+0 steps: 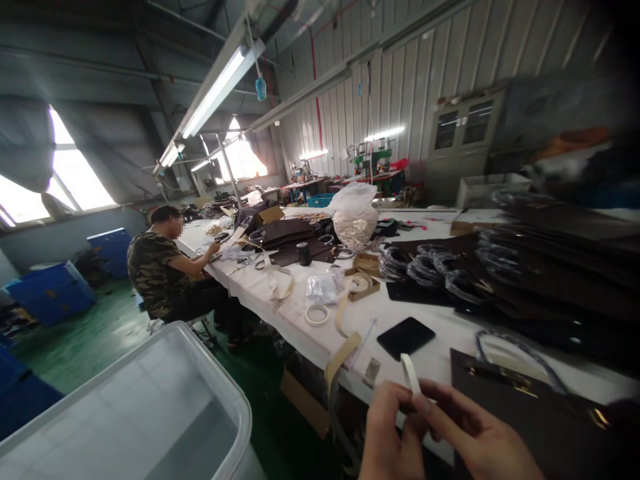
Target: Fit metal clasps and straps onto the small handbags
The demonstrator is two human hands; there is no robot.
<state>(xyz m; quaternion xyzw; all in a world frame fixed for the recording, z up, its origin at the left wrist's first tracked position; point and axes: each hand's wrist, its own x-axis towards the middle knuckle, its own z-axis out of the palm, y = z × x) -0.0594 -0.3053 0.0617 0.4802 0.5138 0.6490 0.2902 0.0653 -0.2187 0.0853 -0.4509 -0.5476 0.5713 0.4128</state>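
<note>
My left hand [389, 430] and my right hand [473, 427] meet at the lower right, fingertips together. Between them they pinch a narrow white strip [410, 373], whose upper end curls up above the fingers; its lower part is hidden. Just beyond the hands, a black flat rectangular pad [406, 337] lies on the white table [310, 347]. To the right is a dark brown bag panel [525, 407] with a twisted handle [520, 347] and gold-coloured metal fittings. A beige band [341, 357] hangs over the table's front edge, left of my hands.
A white tape roll [317, 315], clear plastic packets [325, 287] and a dark spool [303, 253] are on the table. Dark bags with wrapped handles [560, 260] are piled at right. A large pale bin [240, 407] stands front left. A seated person [160, 267] works farther along.
</note>
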